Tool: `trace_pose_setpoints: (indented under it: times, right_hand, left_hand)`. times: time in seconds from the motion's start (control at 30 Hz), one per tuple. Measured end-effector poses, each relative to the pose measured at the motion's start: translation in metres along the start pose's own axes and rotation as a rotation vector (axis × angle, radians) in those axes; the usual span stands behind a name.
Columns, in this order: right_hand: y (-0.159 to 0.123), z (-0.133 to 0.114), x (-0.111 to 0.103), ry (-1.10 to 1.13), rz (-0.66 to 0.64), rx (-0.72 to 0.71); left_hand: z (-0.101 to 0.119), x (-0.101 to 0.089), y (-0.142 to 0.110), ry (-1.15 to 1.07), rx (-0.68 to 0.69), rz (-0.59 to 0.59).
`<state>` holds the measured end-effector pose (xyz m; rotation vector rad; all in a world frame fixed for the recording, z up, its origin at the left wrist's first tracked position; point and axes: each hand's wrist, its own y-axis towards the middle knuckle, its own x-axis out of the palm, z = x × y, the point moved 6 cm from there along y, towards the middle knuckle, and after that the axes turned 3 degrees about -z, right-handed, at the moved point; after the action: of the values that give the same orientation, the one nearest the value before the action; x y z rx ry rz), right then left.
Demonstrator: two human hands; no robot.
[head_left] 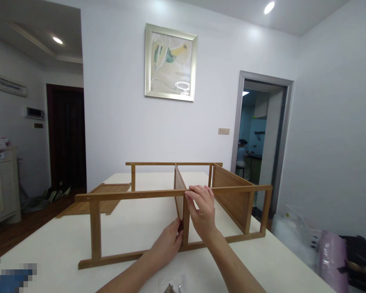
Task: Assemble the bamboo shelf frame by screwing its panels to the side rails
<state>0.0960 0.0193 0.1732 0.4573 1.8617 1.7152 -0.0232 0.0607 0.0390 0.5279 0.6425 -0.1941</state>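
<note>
A wooden shelf frame (118, 195) lies on its side on a white table. A middle shelf panel (178, 191) and a right-hand panel (232, 195) stand on edge between its two ladder-like sides. My right hand (203, 207) is closed on the near side's top rail, at the joint with the middle crosspiece (186, 224). Lower down, my left hand (167, 241) is closed at the middle panel's near edge, beside that crosspiece. Something small and dark shows by its fingertips; I cannot make it out. Both hands partly cover the joint.
Another wooden panel (116, 188) lies flat at the table's left. A clear bag with small hardware (171, 287) and a bent metal key (181, 286) lies at the front edge. Plastic-wrapped packing (332, 256) stands right of the table (134, 234). Beyond the doorway, a person (241, 154) sits.
</note>
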Motion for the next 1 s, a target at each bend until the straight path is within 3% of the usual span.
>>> trace_pose_setpoints:
  times: [1.0]
  right_hand:
    - [0.0012,-0.0012,-0.001,-0.001,-0.003,-0.008]
  left_hand:
    - [-0.0067,0.0023,0.001,-0.014,-0.006,-0.002]
